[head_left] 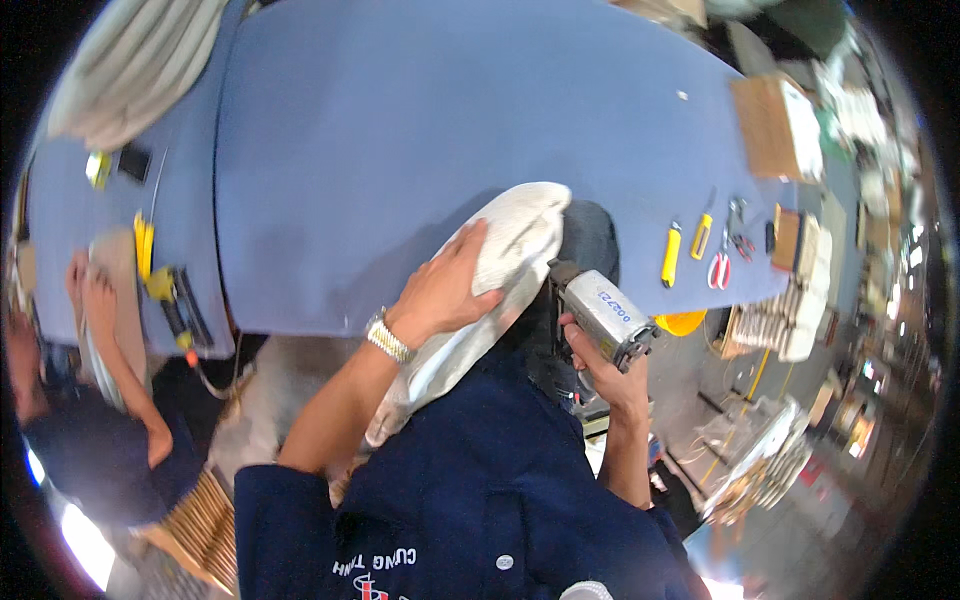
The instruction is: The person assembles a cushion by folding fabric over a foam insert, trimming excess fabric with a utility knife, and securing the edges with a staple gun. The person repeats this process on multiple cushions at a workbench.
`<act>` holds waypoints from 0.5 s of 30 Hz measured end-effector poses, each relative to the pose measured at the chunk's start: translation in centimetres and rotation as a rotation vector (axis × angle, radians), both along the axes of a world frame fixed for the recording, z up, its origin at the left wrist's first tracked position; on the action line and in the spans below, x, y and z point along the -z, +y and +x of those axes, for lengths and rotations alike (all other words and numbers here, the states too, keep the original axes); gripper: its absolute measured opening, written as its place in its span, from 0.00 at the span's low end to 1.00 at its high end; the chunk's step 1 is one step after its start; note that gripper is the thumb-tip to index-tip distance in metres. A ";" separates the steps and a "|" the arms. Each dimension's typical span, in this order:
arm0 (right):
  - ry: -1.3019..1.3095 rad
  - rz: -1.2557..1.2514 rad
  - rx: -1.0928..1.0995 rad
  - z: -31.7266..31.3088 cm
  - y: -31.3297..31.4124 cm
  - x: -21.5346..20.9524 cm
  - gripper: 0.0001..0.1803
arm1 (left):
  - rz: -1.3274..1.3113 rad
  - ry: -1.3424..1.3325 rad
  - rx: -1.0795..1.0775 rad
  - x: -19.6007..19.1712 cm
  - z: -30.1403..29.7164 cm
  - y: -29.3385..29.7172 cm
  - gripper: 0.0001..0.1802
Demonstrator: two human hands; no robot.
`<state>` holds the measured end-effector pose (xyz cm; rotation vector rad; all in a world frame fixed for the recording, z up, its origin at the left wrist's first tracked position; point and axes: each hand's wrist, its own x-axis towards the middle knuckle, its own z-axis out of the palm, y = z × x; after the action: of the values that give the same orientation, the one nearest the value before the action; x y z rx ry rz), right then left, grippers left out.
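A long cream fabric-covered piece (520, 222), perhaps an upholstered pad, stands tilted against my body at the table's front edge. My left hand (450, 285), with a watch on the wrist, grips its side, thumb apart from the fingers. In my right hand (598, 368) is a silver pneumatic staple gun (605, 305), my fingers wrapped round its handle. The gun's nose points toward the cream piece, close to its right edge; whether they touch I cannot tell. My fingertips on the far side of the gun are partly hidden.
On the blue-covered table (400, 120) lie a yellow cutter (671, 252), a screwdriver (702, 235), red-handled scissors (719, 270) and pliers (741, 243). A cardboard box (765, 125) stands at the right. Left, a co-worker's hands (92, 290) are near another staple gun (172, 300).
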<state>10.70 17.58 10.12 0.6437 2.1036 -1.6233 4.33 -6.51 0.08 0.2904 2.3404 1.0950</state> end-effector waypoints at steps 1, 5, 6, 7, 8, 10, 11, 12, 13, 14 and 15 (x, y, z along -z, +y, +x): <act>0.083 -0.042 0.077 0.2 0.2 -0.5 0.16 | -0.079 -0.025 0.007 -1.3 -0.5 0.9 0.49; 0.248 -0.066 0.238 -0.1 1.2 -2.6 0.16 | -0.173 0.011 0.103 -2.2 -2.8 2.0 0.44; 0.307 -0.085 0.265 -0.3 1.2 -3.4 0.16 | -0.182 0.045 0.111 -2.8 -3.7 1.8 0.45; 0.338 -0.102 0.290 -0.3 1.3 -4.2 0.17 | -0.191 0.110 0.129 -4.0 -4.3 2.5 0.45; 0.368 -0.152 0.332 -0.2 1.6 -4.6 0.18 | -0.202 0.166 0.130 -5.4 -4.8 3.3 0.45; 0.425 -0.266 0.388 -0.1 2.3 -5.2 0.19 | -0.159 0.307 0.143 -7.2 -5.2 5.2 0.43; 0.444 -0.302 0.422 -0.1 2.6 -5.5 0.21 | -0.096 0.388 0.160 -7.4 -5.3 6.6 0.42; 0.504 -0.396 0.436 0.0 2.8 -5.5 0.22 | -0.033 0.467 0.170 -7.3 -5.6 7.3 0.41; 0.564 -0.482 0.443 -0.1 3.2 -5.1 0.23 | 0.111 0.485 0.244 -7.1 -6.3 7.9 0.36; 0.626 -0.566 0.444 -0.4 3.7 -4.7 0.24 | 0.514 0.267 0.159 -7.2 -6.0 8.8 0.33; 0.692 -0.663 0.478 -0.4 4.0 -3.6 0.25 | 0.580 0.170 0.172 -9.4 -5.2 10.1 0.34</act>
<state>10.25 21.61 13.72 0.3924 1.6469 -2.9605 -0.87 3.63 9.50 0.8048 2.0348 1.6957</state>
